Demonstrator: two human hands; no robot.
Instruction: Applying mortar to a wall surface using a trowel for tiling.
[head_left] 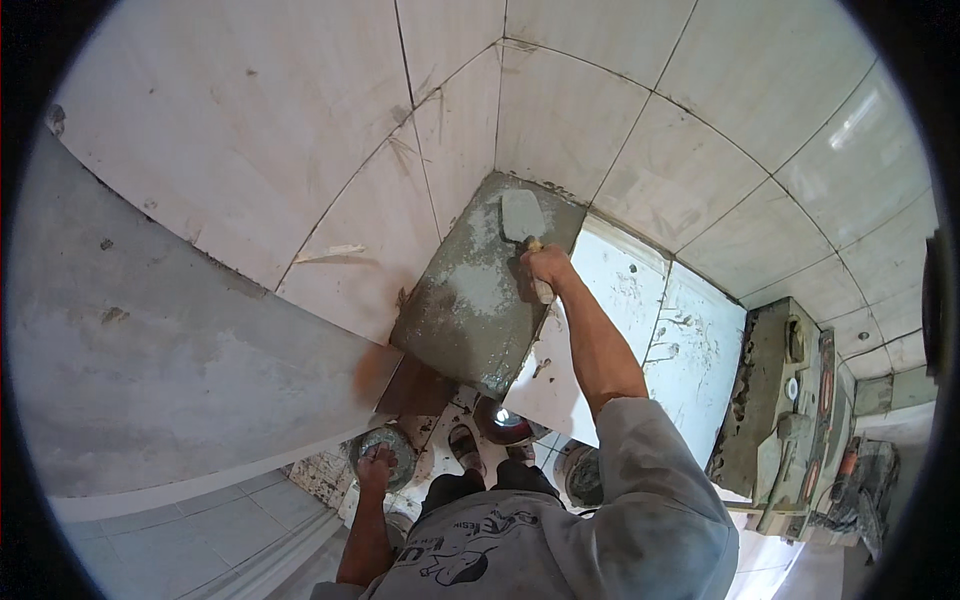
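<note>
My right hand [547, 265] is closed around the wooden handle of a trowel [522, 215]. The trowel's flat blade, coated in grey mortar, is over the far end of a wet mortar bed [455, 310] by the wall corner. Pale tiles [560, 365] lie along the bed's right side, under my outstretched forearm. Lower down, my left hand [375, 466] has its fingers curled, over or at the rim of a bucket [402, 462] with grey contents. Whether those fingers grip anything is hidden.
Large tiled walls [640, 130] meet at the far corner. A grey ledge [180, 340] runs along the left. On the right is a mortar-smeared block [765, 390] with a hammer-like tool [792, 435] on it. Another bucket [582, 475] and a reddish basin [502, 420] stand near my feet.
</note>
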